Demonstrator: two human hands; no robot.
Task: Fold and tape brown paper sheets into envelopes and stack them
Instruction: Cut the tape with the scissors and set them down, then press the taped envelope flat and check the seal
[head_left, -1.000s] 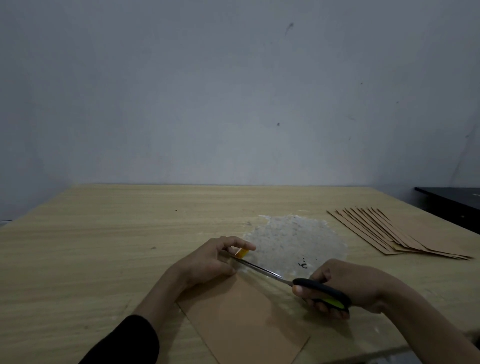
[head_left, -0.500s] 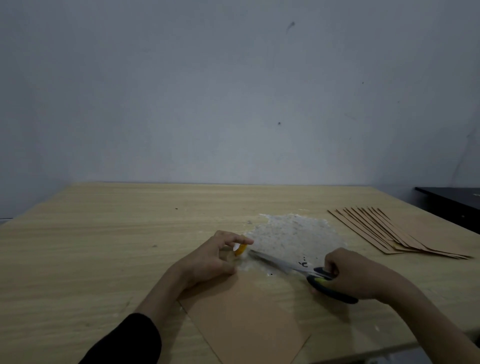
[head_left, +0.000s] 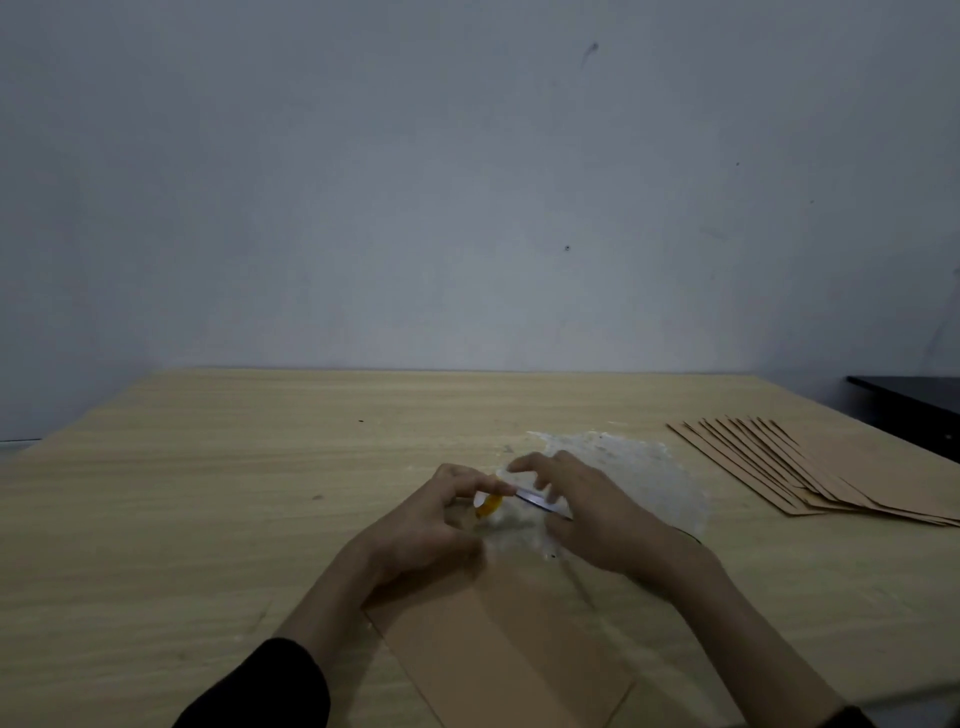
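Brown paper sheet (head_left: 509, 649) lies flat on the desk (head_left: 208, 493). At its far edge the left grip (head_left: 431, 525) pinches a yellow tape roll (head_left: 488, 506). The right grip (head_left: 587, 514) hovers beside, and I cannot tell whether it is clenched. Envelope stack (head_left: 810, 473) lies well right of the sheet.

the yellow tape roll (head_left: 488, 506) shows only as a small arc; the left hand (head_left: 426, 525) curls over the rest. a pale blurred strip (head_left: 537, 500) runs from there under the right hand (head_left: 597, 519). tape or blade, it can't be told, nor whether those smeared fingers (head_left: 522, 464) grip it. the brown sheet (head_left: 509, 649) has its far end under the hands and its near end cut by the bottom edge. the envelope stack (head_left: 810, 467) and a dark surface (head_left: 914, 389) run off the right edge.
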